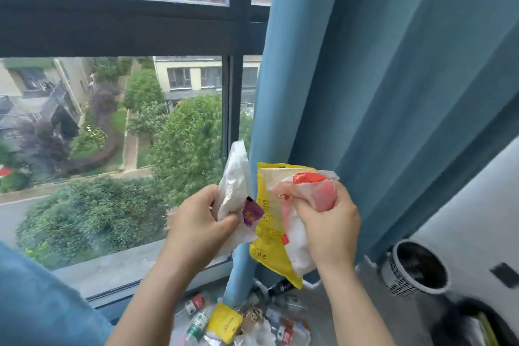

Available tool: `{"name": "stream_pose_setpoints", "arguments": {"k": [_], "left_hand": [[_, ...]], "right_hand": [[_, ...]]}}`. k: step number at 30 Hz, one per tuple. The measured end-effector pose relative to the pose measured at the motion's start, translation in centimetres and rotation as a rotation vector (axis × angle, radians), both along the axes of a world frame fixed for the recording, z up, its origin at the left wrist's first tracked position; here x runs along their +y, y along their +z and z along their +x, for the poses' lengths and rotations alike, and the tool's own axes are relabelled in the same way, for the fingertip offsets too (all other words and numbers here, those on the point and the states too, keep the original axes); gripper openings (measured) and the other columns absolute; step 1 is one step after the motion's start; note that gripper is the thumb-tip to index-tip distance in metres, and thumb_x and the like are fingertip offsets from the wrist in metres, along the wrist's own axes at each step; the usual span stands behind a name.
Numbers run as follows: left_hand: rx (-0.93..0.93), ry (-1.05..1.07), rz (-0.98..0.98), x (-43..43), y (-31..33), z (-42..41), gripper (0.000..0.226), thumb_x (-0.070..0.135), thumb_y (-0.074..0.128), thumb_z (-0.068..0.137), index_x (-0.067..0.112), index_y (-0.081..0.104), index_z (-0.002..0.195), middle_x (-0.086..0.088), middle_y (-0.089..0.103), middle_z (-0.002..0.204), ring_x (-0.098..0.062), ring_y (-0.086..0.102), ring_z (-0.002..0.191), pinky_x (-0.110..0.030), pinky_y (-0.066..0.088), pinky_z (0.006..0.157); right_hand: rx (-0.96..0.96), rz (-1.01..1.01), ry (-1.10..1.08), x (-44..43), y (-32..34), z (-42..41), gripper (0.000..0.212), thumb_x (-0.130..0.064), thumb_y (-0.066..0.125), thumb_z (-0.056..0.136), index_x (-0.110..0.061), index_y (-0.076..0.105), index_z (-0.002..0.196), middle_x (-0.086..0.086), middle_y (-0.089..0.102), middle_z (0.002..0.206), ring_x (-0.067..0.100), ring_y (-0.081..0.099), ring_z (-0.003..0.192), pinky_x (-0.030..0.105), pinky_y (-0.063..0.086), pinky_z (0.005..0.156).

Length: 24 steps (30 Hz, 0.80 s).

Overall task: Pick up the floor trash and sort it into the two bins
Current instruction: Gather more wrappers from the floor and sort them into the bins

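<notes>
Floor below the window, with a trash heap and two bins

On the floor (345, 317), at its window edge, lies a heap: plastic bottles (196, 323), a yellow wrapper (224, 321) and white wrappers (261, 331). A white mesh bin (393, 275) and a dark bin (455, 323) stand along the right edge.

Crumpled white bag (234, 191) w/ purple wrapper (252, 212) sits in your left hand (196, 222); yellow packet (269, 236) + red-white bag (309, 191) in your right hand (331, 230). Bottles/wrappers pile (241, 323) on floor (345, 314) below; white mesh bin (393, 278) rightward.

Nothing can be read. The yellow wrapper (266, 233) carries lines of small dark print and the purple wrapper (252, 212) some yellow characters, all too blurred. Labels on the floor bottles (198, 323) are equally illegible.
</notes>
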<state>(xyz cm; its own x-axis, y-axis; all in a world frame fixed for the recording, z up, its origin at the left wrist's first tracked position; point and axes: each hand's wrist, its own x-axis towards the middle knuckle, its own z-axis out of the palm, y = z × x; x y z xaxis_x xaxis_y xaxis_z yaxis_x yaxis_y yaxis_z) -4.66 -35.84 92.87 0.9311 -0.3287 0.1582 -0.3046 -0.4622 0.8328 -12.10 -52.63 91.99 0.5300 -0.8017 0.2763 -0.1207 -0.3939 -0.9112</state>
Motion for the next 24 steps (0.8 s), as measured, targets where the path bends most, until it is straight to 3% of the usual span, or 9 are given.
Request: {"name": "stream_pose_setpoints", "arguments": {"k": [2,5,9,14,19,24], "left_hand": [[-0.008,-0.061,0.006,-2.0,0.1,-0.4,0.006,0.016,0.061,0.07,0.014,0.061,0.075,-0.006,0.064,0.069,-0.023,0.056,0.064,-0.042,0.049,0.062],[-0.047,-0.08,0.048,-3.8,0.2,-0.9,0.015,0.019,0.06,0.071,0.007,0.057,0.077,-0.013,0.061,0.073,-0.026,0.052,0.065,-0.044,0.048,0.062],[-0.022,-0.22,0.053,-10.2,-0.1,-3.4,0.017,0.022,0.057,0.069,0.007,0.053,0.075,-0.016,0.058,0.073,-0.019,0.044,0.059,-0.036,0.041,0.054],[-0.038,-0.351,0.061,-18.5,0.1,-7.7,0.017,0.022,0.055,0.068,0.006,0.05,0.074,-0.011,0.052,0.066,-0.015,0.04,0.057,-0.029,0.036,0.052],[-0.046,-0.41,0.07,-26.7,0.2,-12.7,0.017,0.016,0.058,0.074,0.004,0.046,0.075,0.001,0.043,0.06,-0.015,0.036,0.056,-0.028,0.034,0.051],[-0.051,-0.503,0.068,-33.9,-0.4,-17.3,0.018,0.016,0.058,0.074,0.004,0.045,0.072,0.001,0.041,0.06,-0.014,0.035,0.056,-0.028,0.032,0.051]], "right_hand": [[-0.008,0.003,-0.057,-1.4,0.1,-1.5,0.025,-0.024,0.081,0.069,-0.031,0.064,0.085,-0.014,0.068,0.076,0.007,0.063,0.074,0.031,0.054,0.07],[0.014,0.023,-0.064,-2.6,0.9,-2.9,0.03,-0.024,0.081,0.071,-0.038,0.054,0.075,-0.019,0.062,0.072,-0.008,0.059,0.072,0.009,0.043,0.061],[0.002,0.05,-0.181,-7.3,1.1,-7.5,0.03,-0.029,0.079,0.072,-0.039,0.052,0.078,-0.02,0.061,0.078,-0.005,0.058,0.077,0.014,0.041,0.064],[-0.012,0.047,-0.31,-14.2,0.8,-13.5,0.027,-0.025,0.078,0.074,-0.032,0.056,0.086,-0.021,0.059,0.078,-0.006,0.056,0.073,0.009,0.038,0.061],[-0.001,0.049,-0.44,-21.2,0.3,-19.4,0.027,-0.019,0.076,0.075,-0.019,0.062,0.099,-0.009,0.065,0.087,0.014,0.061,0.079,0.012,0.041,0.062],[0.022,0.007,-0.513,-26.7,0.6,-25.2,0.028,-0.012,0.072,0.076,-0.029,0.053,0.088,-0.019,0.057,0.076,-0.001,0.055,0.07,0.015,0.039,0.062]]}}
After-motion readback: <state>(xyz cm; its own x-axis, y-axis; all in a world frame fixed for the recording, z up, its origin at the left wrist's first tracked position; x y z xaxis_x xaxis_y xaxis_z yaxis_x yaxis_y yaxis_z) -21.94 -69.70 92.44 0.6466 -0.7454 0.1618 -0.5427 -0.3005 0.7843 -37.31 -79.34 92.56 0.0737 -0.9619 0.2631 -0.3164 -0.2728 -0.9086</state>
